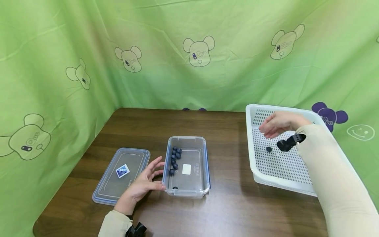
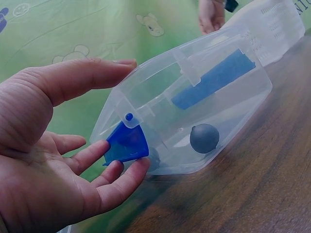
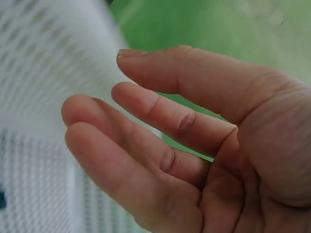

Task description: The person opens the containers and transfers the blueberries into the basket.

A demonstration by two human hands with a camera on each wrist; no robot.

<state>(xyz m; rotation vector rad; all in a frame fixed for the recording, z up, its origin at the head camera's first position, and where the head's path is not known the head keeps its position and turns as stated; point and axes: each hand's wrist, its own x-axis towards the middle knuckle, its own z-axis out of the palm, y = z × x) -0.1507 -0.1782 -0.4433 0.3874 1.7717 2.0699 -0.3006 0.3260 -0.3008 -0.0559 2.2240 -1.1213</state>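
Observation:
Several small dark blue balls, resembling blueberries (image 1: 173, 157), lie mostly along the left side inside a clear plastic food container (image 1: 195, 181). My left hand (image 1: 145, 181) is at the container's left side, thumb at the rim near the front corner. In the left wrist view its fingertips touch a blue clip (image 2: 127, 141), and one dark ball (image 2: 204, 138) shows through the wall. Over the white perforated basket (image 1: 251, 148) hovers my right hand (image 1: 275, 124), fingers loosely bent, nothing between them in the right wrist view. One dark ball (image 1: 268, 149) sits on the basket floor below it.
Left of the container, a clear lid with a blue rim (image 1: 134, 164) and a blue-and-white sticker lies flat on the brown wooden table (image 1: 231, 204). A green curtain (image 1: 165, 79) printed with bear faces hangs behind and to the left. My right forearm (image 1: 334, 177) crosses the basket's right side.

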